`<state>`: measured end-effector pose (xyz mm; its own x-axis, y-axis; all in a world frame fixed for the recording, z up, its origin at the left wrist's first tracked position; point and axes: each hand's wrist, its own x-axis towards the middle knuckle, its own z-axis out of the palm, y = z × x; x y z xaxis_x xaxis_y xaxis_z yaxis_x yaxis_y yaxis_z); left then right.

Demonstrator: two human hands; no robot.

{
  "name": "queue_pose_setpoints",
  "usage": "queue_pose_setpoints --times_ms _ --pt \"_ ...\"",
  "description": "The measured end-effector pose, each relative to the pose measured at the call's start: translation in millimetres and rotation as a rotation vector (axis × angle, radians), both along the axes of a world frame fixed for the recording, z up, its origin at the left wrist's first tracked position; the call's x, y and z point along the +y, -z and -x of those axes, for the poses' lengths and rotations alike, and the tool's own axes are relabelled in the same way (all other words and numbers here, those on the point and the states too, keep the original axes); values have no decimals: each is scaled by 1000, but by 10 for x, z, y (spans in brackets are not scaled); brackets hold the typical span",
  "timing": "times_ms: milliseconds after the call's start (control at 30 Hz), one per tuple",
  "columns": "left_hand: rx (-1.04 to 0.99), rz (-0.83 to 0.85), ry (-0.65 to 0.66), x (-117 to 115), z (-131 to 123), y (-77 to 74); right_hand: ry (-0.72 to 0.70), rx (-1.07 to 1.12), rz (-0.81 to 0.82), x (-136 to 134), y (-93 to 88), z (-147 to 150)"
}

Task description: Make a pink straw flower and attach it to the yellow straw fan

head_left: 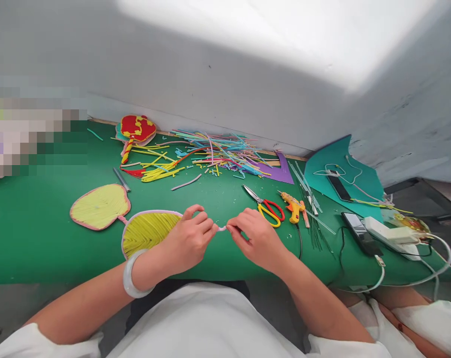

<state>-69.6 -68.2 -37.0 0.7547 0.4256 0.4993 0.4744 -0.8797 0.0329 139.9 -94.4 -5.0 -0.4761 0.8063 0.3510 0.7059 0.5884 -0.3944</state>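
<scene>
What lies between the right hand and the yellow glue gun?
In the head view, the red-and-yellow-handled scissors lie on the green table between the right hand and the yellow glue gun.

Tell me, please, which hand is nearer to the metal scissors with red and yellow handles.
Right: the right hand is close by, on the near side of the scissors; the left hand is farther off, to their left.

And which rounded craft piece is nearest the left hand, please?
The olive piece with the lilac rim, partly behind the left hand. The pale yellow piece lies farther left, the red one farther back.
</scene>
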Motion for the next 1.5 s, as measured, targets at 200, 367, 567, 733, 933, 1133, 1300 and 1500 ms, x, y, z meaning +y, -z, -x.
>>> queue_pose_setpoints --times_ms 200,367,567,733,933,1133,1300,1500 --pt "-220 146 204 -73 33 -114 -205 266 733 322 12 -189" --pt "-375 218 83 -75 39 -49 -174 591 1026 275 308 -90" --pt "-362 182 -59 -80 33 65 -34 662 929 17 358 -42" --pt "-339 223 -106 -126 -14 129 58 665 850 -134 325 20" --pt "-473 459 -33 -160 -57 135 116 733 842 -215 345 52" --pt "-593 639 -29 -160 -74 73 128 752 794 -297 274 44" --pt "-664 759 -8 -159 -59 57 125 814 788 -370 214 68" --pt "-741 752 39 -153 -34 120 192 873 825 -377 235 90"
